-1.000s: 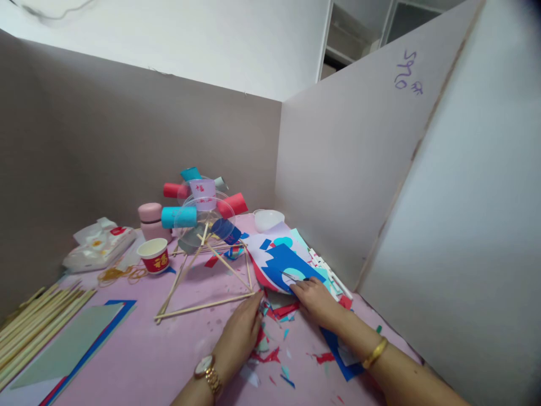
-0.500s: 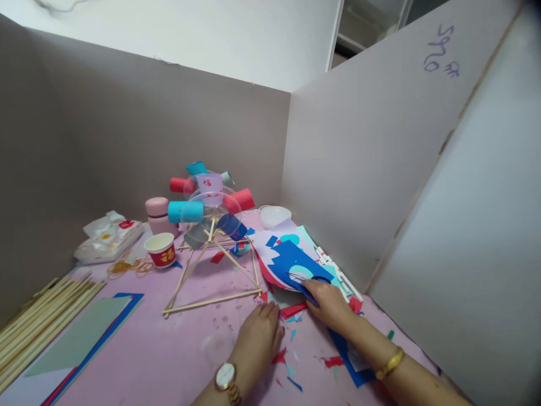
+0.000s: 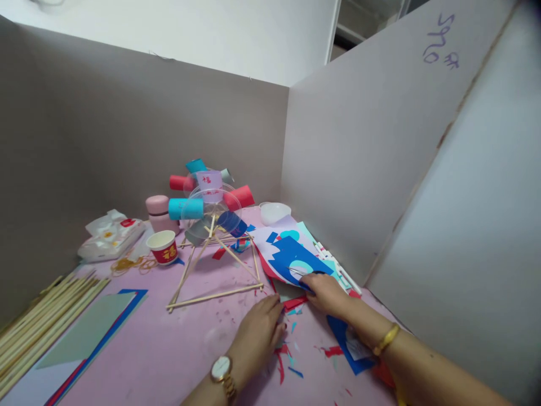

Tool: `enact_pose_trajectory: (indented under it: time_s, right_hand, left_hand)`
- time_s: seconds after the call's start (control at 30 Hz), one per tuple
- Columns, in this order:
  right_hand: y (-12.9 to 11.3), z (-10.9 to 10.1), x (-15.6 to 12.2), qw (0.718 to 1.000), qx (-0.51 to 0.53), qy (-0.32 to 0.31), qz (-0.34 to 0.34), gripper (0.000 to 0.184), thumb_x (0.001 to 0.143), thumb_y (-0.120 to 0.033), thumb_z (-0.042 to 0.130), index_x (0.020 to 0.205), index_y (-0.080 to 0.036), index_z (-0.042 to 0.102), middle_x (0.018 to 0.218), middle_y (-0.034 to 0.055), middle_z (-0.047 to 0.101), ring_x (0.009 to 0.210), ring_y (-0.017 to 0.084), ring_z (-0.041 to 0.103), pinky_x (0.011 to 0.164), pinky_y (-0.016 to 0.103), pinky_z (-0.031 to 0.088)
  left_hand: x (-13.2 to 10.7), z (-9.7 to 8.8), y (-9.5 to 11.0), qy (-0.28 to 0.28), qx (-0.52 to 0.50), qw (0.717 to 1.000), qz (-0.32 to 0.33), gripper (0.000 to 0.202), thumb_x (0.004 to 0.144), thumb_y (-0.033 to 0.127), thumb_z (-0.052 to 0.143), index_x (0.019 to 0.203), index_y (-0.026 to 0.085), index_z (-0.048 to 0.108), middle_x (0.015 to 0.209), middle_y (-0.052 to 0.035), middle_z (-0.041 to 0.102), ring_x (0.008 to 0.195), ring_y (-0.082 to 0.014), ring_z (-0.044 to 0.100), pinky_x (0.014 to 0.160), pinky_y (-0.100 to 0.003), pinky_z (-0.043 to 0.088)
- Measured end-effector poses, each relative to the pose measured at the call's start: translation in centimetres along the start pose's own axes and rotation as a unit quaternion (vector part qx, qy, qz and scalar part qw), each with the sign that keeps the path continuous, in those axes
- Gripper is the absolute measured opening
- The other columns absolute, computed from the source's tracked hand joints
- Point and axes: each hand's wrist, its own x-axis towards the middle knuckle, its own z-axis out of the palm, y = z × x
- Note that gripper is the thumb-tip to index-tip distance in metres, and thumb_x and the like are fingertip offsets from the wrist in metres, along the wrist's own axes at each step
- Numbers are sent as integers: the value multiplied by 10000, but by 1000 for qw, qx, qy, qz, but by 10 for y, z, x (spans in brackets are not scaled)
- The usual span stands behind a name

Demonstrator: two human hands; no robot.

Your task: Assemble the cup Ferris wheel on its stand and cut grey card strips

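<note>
My right hand (image 3: 328,294) is closed over the dark handles of a pair of scissors (image 3: 293,271). The thin blades point left across a cut sheet of blue paper (image 3: 291,254), which lies over white and red sheets. Palm down on the table, my left hand (image 3: 262,322) rests with fingers stretched forward near a red paper strip (image 3: 296,303); it holds nothing that I can see. Just beyond it stands a frame of wooden sticks (image 3: 215,295), topped by a wheel of clear discs with coloured paper tubes (image 3: 186,208) round a cup.
Wooden sticks (image 3: 46,316) and stacked coloured sheets (image 3: 80,330) lie at left. Farther back are a tissue pack (image 3: 112,239), a pink flask (image 3: 158,213), a paper cup (image 3: 163,248) and a white bowl (image 3: 275,214). Markers (image 3: 349,282) line the right partition (image 3: 338,169).
My right hand has settled farther over the scissors' handles, covering the loop that showed before. My left hand has shifted slightly forward and right. The view has moved a little.
</note>
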Motion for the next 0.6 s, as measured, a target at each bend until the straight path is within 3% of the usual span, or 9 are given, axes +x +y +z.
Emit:
enact_pose_trajectory:
  time_s: [0.1,0.27,0.33,0.37,0.43,0.5,0.6]
  right_hand:
    - [-2,-6,-4,1000,6,-10,4,273,722,-107,503,963,-178,611,1023,111,668,966,245,596,754,290,404]
    - [-25,-9,-37,998,26,10,60,292,784,-95,412,1003,-116,604,1026,177,650,976,284,593,789,344,433]
    - [-45,1,-50,996,46,2,72,295,816,-127,392,1000,-126,622,985,159,676,954,267,613,804,334,454]
    - [-56,8,-55,996,57,0,75,316,827,-150,396,1065,-114,601,1060,165,655,1005,263,593,844,331,451]
    - [-76,23,-62,994,68,4,87,432,834,-175,411,1240,-40,472,1309,220,474,1206,290,441,986,373,369]
    - [-90,37,-66,993,86,-2,82,521,815,-206,462,1307,-49,401,1396,201,364,1282,323,327,1043,444,300]
    - [-95,48,-69,986,141,47,73,495,823,-223,461,1297,-84,429,1377,175,407,1264,311,363,1052,470,291]
  left_hand:
    - [-3,1,2,-17,-4,1000,8,504,776,227,504,1261,96,466,1375,-172,428,1269,-278,376,1052,-415,302]
    - [-20,-14,-4,-17,-22,999,38,293,850,249,417,1074,241,607,1160,-59,642,1073,-197,573,935,-334,437]
    - [-25,-16,-11,3,-13,1000,20,353,841,296,442,1166,213,554,1267,-97,564,1171,-236,495,990,-397,383]
    - [-26,-15,-15,9,-5,1000,7,423,827,317,463,1226,184,507,1335,-124,493,1236,-264,422,1025,-441,331]
    - [-28,-10,-21,6,8,1000,-15,525,808,335,485,1297,151,431,1401,-144,396,1299,-292,320,1055,-501,258]
    - [-30,-5,-26,-9,7,1000,-12,523,808,337,481,1300,168,430,1396,-126,407,1295,-284,330,1054,-509,260]
    - [-30,-1,-29,2,-8,1000,8,466,821,343,464,1258,185,483,1361,-109,466,1261,-248,392,1053,-450,296]
